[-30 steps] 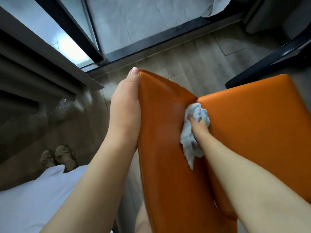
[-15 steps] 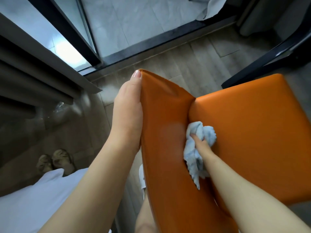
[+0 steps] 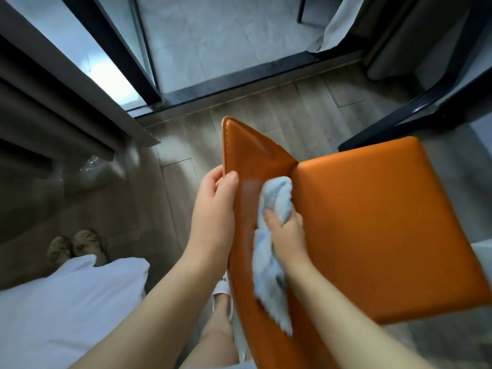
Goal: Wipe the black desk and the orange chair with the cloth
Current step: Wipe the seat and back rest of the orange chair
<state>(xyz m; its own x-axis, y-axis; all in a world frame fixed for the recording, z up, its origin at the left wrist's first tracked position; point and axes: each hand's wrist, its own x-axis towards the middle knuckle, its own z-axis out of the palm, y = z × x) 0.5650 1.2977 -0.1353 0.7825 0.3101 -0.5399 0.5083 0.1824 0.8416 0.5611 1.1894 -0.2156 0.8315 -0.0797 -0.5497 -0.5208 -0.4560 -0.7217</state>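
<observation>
The orange chair (image 3: 372, 222) fills the centre and right, its backrest edge-on toward me and its seat stretching right. My left hand (image 3: 215, 209) grips the top edge of the backrest, thumb on the inner face. My right hand (image 3: 287, 233) is closed on a crumpled light blue cloth (image 3: 269, 249), pressed into the crease where backrest meets seat. A tail of the cloth hangs down the backrest. A corner of the black desk (image 3: 415, 113) shows at upper right, above the seat.
Grey curtains (image 3: 53, 107) hang at left beside a black-framed glass door (image 3: 117, 49). A white bed corner (image 3: 66, 310) lies at lower left, with a pair of shoes (image 3: 77, 246) beside it. My slippered foot (image 3: 222, 291) stands on the wood floor.
My left hand has slid down the backrest's top edge toward me. My right hand with the cloth has shifted along the crease, and the view has pulled back.
</observation>
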